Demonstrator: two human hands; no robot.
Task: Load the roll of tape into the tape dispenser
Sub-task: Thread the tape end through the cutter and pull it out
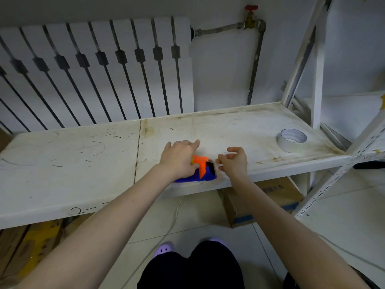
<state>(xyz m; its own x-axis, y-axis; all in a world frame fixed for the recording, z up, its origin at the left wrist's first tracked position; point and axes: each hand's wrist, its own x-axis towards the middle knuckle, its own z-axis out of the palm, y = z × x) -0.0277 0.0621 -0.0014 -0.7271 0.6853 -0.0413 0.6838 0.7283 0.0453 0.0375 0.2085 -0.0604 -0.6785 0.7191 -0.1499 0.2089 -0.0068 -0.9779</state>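
Note:
A blue and orange tape dispenser (201, 172) lies on the white shelf (83, 159) near its front edge. My left hand (179, 158) presses down on top of the dispenser and covers its left part. My right hand (234, 161) is just right of it, thumb and forefinger pinched at the dispenser's black front end; what they pinch is too small to tell. A roll of tape (291, 140) lies flat on the shelf at the far right, apart from both hands.
A white radiator (93, 69) stands behind the shelf, with a pipe and red valve (251, 15) to its right. White rack uprights (316, 80) rise at the right. Cardboard boxes (270, 197) sit under the shelf. My legs and slippers are below.

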